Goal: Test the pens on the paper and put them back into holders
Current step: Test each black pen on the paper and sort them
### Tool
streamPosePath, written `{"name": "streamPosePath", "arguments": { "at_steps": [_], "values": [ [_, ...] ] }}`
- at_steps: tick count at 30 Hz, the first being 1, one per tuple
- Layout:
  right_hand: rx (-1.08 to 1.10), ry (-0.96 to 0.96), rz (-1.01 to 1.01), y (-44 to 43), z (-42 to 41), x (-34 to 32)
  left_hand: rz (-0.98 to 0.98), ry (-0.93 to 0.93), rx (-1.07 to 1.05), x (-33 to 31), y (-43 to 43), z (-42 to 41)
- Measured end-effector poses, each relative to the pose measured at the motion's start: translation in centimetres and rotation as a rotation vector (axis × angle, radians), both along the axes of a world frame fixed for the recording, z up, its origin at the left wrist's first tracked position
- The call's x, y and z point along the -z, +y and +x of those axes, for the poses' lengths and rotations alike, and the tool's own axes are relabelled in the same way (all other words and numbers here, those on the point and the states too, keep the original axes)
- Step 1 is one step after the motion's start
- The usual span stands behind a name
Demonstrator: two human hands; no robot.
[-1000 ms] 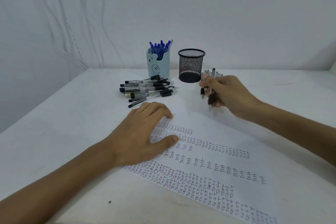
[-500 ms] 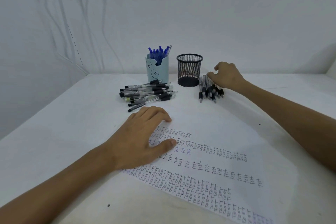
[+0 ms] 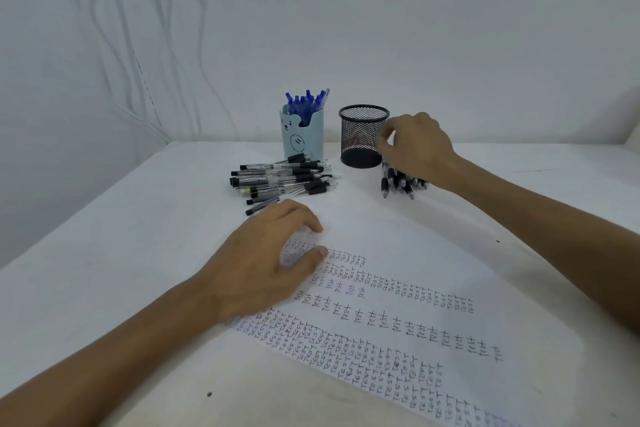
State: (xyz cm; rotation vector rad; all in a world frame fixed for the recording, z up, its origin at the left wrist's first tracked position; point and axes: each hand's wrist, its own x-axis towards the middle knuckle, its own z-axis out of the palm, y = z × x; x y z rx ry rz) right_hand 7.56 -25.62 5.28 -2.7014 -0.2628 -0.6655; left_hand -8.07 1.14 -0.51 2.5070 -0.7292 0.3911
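White bench (image 3: 104, 253): left hand (image 3: 263, 260) rests on the paper's (image 3: 450, 270) left end, fingers loosely spread, holding nothing. Toward the far edge lie black pens (image 3: 284, 180), a blue holder (image 3: 301, 139) of blue pens (image 3: 304, 102) behind them, then a mesh holder (image 3: 362, 135). Right hand (image 3: 419, 146) covers a pen bunch (image 3: 398, 182) beside it, fingers curled; grip unclear.

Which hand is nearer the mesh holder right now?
Right. The right hand is beside the mesh holder, at its right wall; the left hand rests on the paper, well in front.
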Motion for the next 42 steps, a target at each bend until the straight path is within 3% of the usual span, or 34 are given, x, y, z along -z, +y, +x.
{"name": "streamPosePath", "arguments": {
  "at_steps": [4, 7, 12, 18, 23, 32, 38, 42],
  "values": [
    [-0.377, -0.112, -0.064, 3.3, -2.4, 0.1, 0.002, -0.028, -0.089, -0.5, 0.9, 0.7],
    [-0.642, -0.201, -0.290, 5.2, -3.7, 0.6, 0.048, -0.053, -0.134, -0.7, 1.5, 0.9],
    [-0.763, -0.326, -0.535, 7.4, -3.2, 1.8, 0.078, -0.058, -0.141, -0.5, 1.5, 0.9],
    [-0.765, -0.388, -0.543, 7.5, -2.5, 2.2, 0.074, -0.053, -0.134, -0.6, 1.4, 0.7],
    [-0.668, -0.273, -0.407, 5.9, -3.2, 1.7, 0.071, -0.042, -0.141, -0.7, 1.4, 0.5],
    [-0.475, -0.265, -0.186, 3.5, -4.5, 2.1, 0.050, -0.017, -0.092, -0.7, 1.1, 0.4],
    [-0.633, -0.186, -0.085, 3.2, -6.1, 1.9, 0.183, -0.006, 0.061, -1.0, 0.2, -0.8],
    [-0.608, -0.394, -0.074, 2.5, -6.5, 2.6, 0.212, 0.015, 0.107, -1.0, 0.0, -1.0]
  ]
}}
